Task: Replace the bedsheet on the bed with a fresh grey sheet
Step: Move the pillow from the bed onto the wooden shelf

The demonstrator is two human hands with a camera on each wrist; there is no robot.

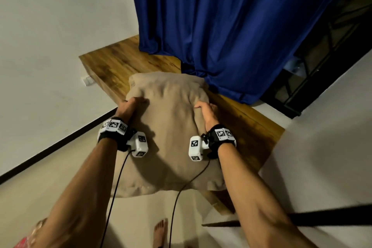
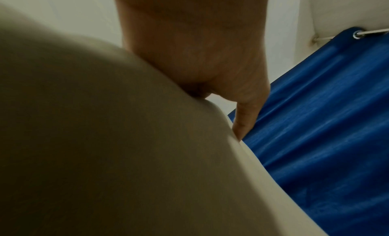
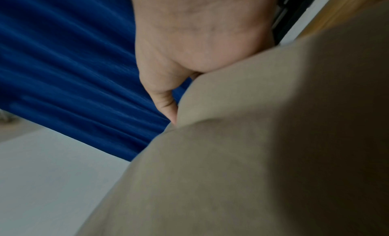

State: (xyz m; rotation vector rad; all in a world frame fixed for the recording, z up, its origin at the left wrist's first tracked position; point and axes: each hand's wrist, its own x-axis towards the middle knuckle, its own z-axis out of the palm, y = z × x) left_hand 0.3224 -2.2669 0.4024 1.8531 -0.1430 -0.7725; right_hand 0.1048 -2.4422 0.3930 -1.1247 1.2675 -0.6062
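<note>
You are gripping a tan pillow (image 1: 171,133) over a wooden ledge (image 1: 112,66), your left hand (image 1: 130,104) curling round its left edge, your right hand (image 1: 207,111) pinching its right side. No grey sheet or bed is showing. The blue curtain (image 1: 231,26) is apparently touching the pillow's far corner and may be snagging it, so the pillow could slide off.

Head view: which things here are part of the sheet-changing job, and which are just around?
In the job:
- beige pillow, over the wooden ledge
- left hand gripping its left side
- right hand gripping its right side

Just around:
- blue curtain
- wall socket
- dark window grille

No grey sheet in view.
</note>
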